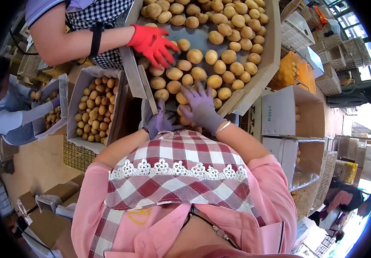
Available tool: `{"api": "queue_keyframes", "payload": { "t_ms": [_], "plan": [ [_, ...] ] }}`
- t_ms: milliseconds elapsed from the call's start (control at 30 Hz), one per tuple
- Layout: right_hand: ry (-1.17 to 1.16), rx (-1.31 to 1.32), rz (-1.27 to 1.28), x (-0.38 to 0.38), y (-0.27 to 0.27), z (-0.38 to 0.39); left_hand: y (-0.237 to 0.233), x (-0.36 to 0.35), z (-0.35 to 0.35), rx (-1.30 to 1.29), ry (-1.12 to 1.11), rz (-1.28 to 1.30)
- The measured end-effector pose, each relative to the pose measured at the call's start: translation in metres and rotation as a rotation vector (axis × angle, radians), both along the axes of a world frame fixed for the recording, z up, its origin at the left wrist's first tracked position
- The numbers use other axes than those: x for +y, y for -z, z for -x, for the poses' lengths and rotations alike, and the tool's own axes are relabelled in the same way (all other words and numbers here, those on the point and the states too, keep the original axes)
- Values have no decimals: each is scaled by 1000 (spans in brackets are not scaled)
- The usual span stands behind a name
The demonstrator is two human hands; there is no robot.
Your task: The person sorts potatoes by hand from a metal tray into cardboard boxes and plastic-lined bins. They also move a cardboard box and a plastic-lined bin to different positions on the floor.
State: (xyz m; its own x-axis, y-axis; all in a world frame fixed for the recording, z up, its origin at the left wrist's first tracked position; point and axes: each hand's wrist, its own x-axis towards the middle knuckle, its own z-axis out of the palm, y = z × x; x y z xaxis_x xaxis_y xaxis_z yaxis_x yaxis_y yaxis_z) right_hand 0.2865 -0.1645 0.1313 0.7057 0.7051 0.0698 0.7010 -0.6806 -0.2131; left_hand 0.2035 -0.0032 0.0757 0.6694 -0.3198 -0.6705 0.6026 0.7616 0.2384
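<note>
Round yellow-brown fruits (195,56) lie loose on a metal sorting tray with wooden side boards (254,86). My right hand (201,105), in a purple-grey glove, rests on fruits at the tray's narrow near end, fingers spread and pointing forward. Lower and to the left, my left hand (162,120), gloved the same way, is at the near left corner beside the board, fingers apart beside the fruits. Part of it is hidden by the tray end. A co-worker's red-gloved hand (153,45) reaches over fruits from the left.
At left stands a lined crate of fruits (95,109) on a yellow plastic crate (80,157). Another person (15,109) handles fruits in a box farther left. Open cardboard boxes (280,112) and an orange crate (299,71) stand at right. A person (344,200) is at far right.
</note>
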Motion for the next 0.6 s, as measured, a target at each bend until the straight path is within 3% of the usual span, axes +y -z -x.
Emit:
{"api": "queue_keyframes", "payload": {
  "t_ms": [33,100,200,267,333,400,467,500,533,567,600],
  "plan": [
    [-23,-85,-82,0,-4,-8,-7,-1,2,-59,18,11],
    [-135,-99,13,12,-7,-16,-10,-2,0,-154,63,33],
    [-222,-121,41,6,6,-12,-15,-5,1,32,3,-21],
    [-307,224,66,-20,-6,-22,-7,-1,2,35,-16,-68],
    [10,145,-154,-47,-25,-50,-5,0,6,-27,30,-90],
    [456,37,-133,-65,-25,-89,-20,1,6,-37,79,-95],
    [657,246,-62,-63,1,-127,-23,-3,4,68,26,-112],
    [703,309,160,-34,-35,-111,-23,-4,3,-22,47,-72],
    [740,212,169,-12,-5,-115,-18,-2,1,-109,71,-34],
    [694,226,160,6,-18,-99,-12,1,0,-190,97,6],
    [522,163,154,27,-14,-79,-11,10,4,-186,113,4]
  ]
}}
